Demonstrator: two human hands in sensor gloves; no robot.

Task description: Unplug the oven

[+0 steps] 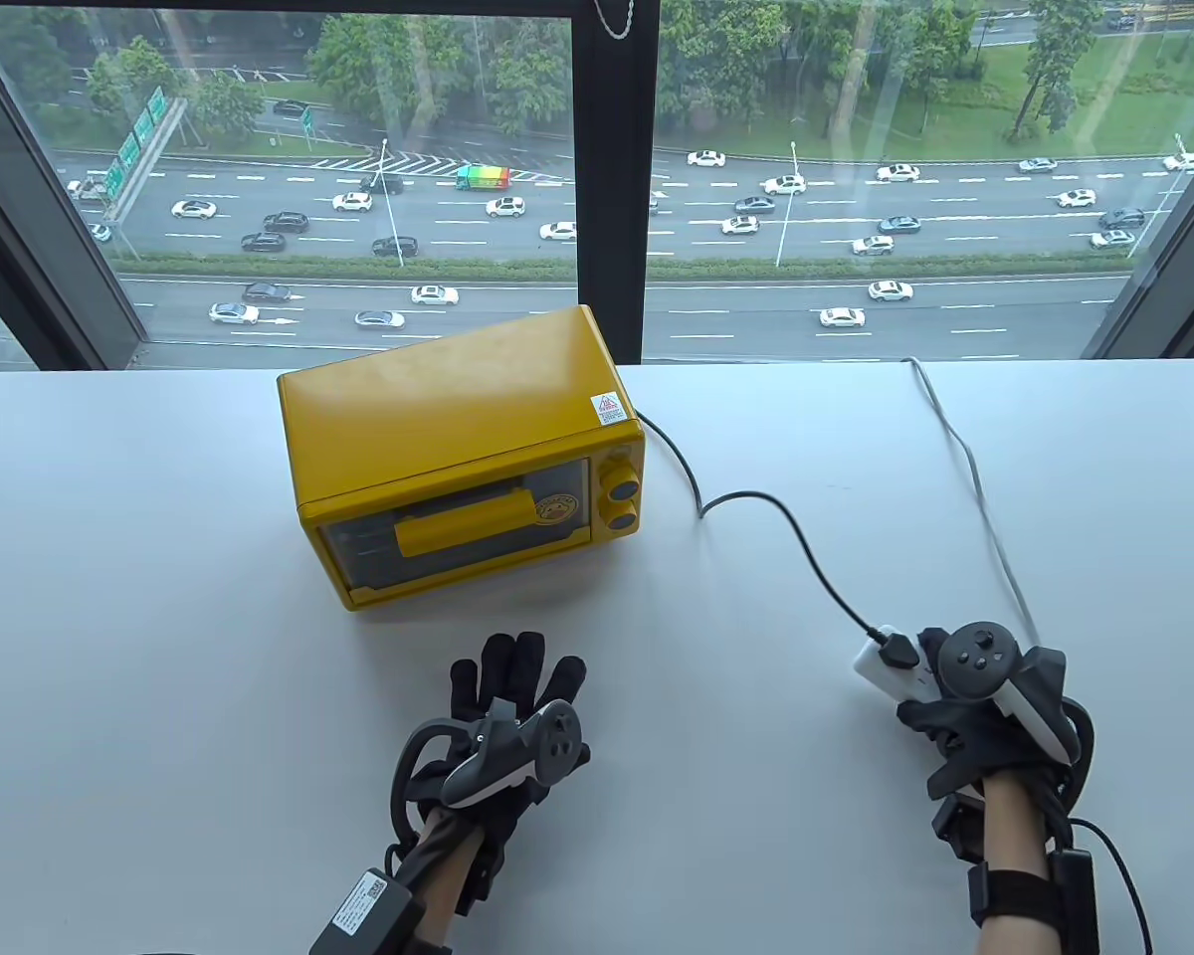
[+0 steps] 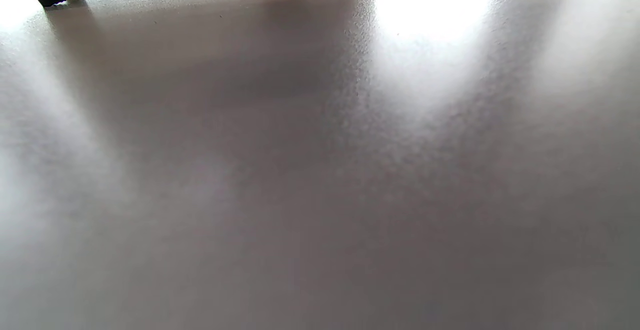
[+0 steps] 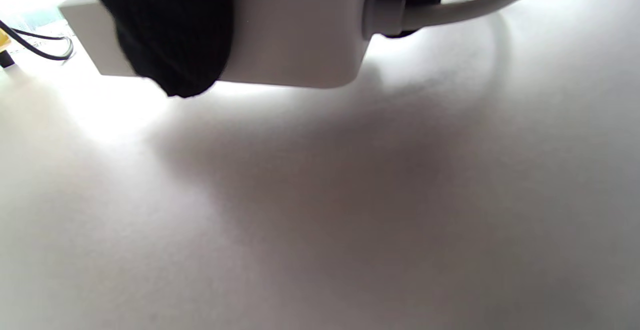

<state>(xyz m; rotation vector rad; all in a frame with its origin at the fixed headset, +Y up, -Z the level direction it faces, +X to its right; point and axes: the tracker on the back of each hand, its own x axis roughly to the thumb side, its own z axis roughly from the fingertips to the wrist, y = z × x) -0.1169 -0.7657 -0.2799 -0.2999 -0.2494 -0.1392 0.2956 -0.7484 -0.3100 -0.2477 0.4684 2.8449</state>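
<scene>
The yellow oven (image 1: pixel 463 453) stood near the middle of the white tabletop (image 1: pixel 159 617), its black cord (image 1: pixel 786 517) trailing right to a black plug (image 1: pixel 897 652) seated in the white power strip (image 1: pixel 891 668). The right hand (image 1: pixel 975 711) gripped the power strip, its fingers (image 3: pixel 170 30) wrapped around the white body beside the strip's own white cable (image 3: pixel 465 7). The left hand (image 1: pixel 502 731) rested palm down on the tabletop in front of the oven, fingers spread flat and holding nothing.
</scene>
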